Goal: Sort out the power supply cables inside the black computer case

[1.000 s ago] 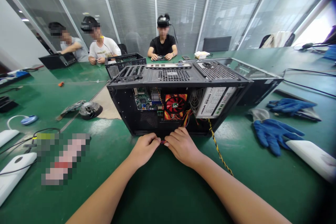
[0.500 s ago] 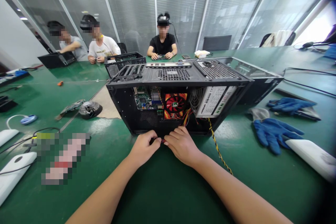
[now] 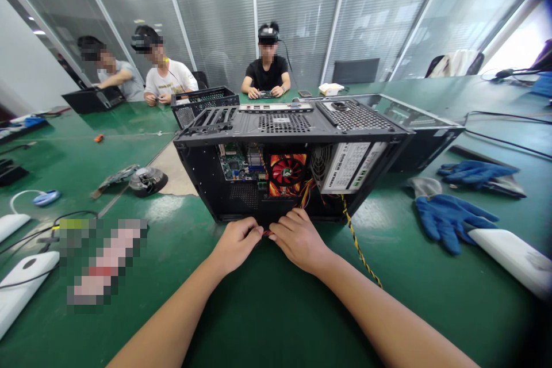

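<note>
A black computer case [image 3: 293,137] lies on its side before me, its open side facing me. Inside show a motherboard [image 3: 235,162], a red fan with a flame pattern [image 3: 287,175] and a silver power supply [image 3: 351,169] with a white label. At the case's lower front edge, my left hand [image 3: 241,241] and my right hand [image 3: 297,238] are closed close together. Between their fingertips runs a thin reddish-purple cable [image 3: 266,234], gripped by both; its ends are hidden. A yellow-and-black twisted cable [image 3: 356,241] hangs from the case right of my right hand.
Blue gloves [image 3: 448,218] and a white box-like device [image 3: 513,256] lie to the right. On the left are a round cooler-like part [image 3: 148,180], a white device [image 3: 32,273] and cables. More cases [image 3: 207,100] stand behind. Three people sit across the green table [image 3: 259,322].
My left hand has shifted very slightly left, and a little more of the cable shows between the fingertips. The right hand and the case look the same.
</note>
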Demonstrator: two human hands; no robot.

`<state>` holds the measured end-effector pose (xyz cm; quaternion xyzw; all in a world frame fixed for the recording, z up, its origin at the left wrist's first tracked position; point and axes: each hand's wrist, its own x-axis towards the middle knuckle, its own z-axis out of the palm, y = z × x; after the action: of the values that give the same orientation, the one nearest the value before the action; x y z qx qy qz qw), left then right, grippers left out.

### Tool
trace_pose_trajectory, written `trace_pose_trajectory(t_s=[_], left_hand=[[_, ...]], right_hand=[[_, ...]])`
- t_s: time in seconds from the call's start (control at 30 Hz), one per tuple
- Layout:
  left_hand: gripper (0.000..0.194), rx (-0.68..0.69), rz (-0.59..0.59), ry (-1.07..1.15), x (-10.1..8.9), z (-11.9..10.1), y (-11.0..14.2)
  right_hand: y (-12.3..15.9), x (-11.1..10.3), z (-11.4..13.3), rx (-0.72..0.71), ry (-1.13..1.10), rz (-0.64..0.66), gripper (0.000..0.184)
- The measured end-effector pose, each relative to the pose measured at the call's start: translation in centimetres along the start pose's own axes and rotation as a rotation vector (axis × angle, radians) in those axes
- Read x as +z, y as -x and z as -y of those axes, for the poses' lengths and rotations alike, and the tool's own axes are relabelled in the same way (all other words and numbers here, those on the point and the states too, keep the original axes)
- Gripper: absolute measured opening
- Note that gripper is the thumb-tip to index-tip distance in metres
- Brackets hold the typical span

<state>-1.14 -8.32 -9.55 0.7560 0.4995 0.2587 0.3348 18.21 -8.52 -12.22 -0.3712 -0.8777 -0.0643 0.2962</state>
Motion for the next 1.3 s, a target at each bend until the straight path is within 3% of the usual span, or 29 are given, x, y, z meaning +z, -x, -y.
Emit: trace_pose_trajectory(t_s=[0.33, 0.63, 0.93, 1.3], left_hand=[[0.024, 0.031, -0.062, -0.009, 0.07, -0.06, 0.07], [0.022, 0.130, -0.128, -0.196, 0.10, 0.03, 0.28], [0.031, 0.029, -0.023, -0.042, 0.06, -0.18, 0.12], [0.022, 0.090, -0.102, -0.143, 0.21, -0.04, 0.14]], right_hand=[[-0.23, -0.13, 0.12, 0.005, 0.012, 0.003, 0.022], [-0.41, -0.07, 0.11, 0.029, -0.004, 0.027, 0.024], [-0.24, -0.19, 0.08, 0.012, 0.003, 0.004, 0.023], [-0.37, -0.33, 0.05, 0.004, 0.013, -0.010, 0.025]])
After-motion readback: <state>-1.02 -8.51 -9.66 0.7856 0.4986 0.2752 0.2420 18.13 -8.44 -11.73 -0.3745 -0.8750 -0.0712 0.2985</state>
